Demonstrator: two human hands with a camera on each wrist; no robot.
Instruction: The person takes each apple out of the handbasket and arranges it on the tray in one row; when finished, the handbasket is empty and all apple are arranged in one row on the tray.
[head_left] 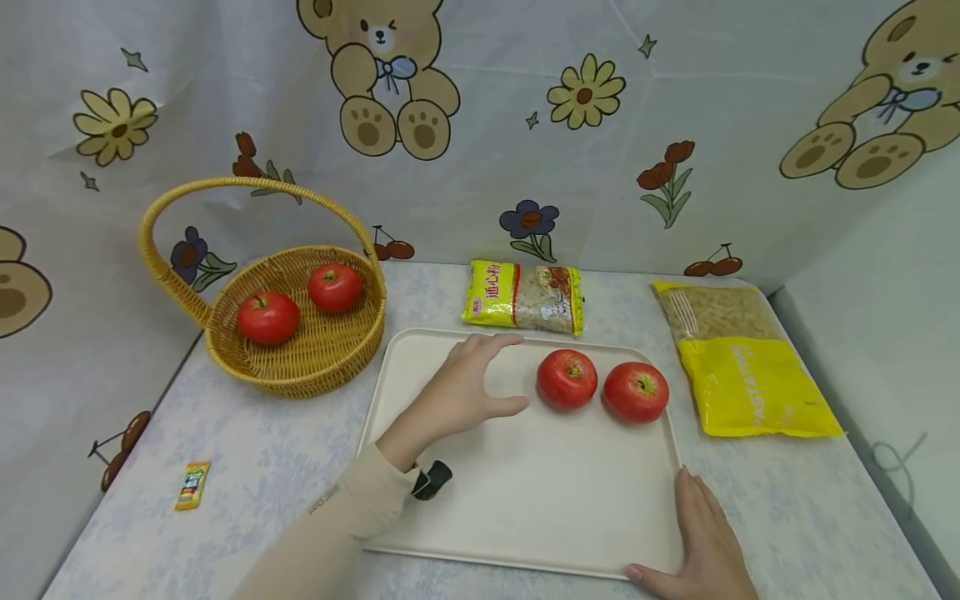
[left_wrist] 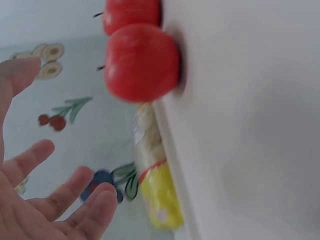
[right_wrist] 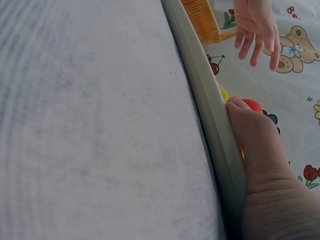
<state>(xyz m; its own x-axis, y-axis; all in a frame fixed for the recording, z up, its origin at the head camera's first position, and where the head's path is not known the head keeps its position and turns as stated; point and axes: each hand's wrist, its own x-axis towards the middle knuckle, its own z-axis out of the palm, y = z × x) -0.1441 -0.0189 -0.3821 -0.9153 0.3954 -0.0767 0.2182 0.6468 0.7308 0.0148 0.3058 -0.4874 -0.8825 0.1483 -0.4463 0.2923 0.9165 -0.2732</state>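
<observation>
My left hand (head_left: 467, 388) hovers above the white tray (head_left: 525, 492), thumb and fingers spread apart with nothing between them. Just right of it, two red apples, a nearer-to-hand apple (head_left: 567, 380) and an outer apple (head_left: 636, 392), sit side by side on the tray's far right part. In the left wrist view, the spread fingers (left_wrist: 95, 210) are apart from the closer apple (left_wrist: 142, 62). My right hand (head_left: 703, 542) rests at the tray's near right corner, fingers straight along the side edge. Its thumb (right_wrist: 262, 145) lies against the front rim.
A wicker basket (head_left: 300, 385) with a tall handle stands at the back left, holding two red apples (head_left: 267, 317). Behind the tray lies a yellow pasta bag (head_left: 525, 297); a larger pasta bag (head_left: 753, 383) is at the right. A small yellow packet (head_left: 192, 486) lies front left.
</observation>
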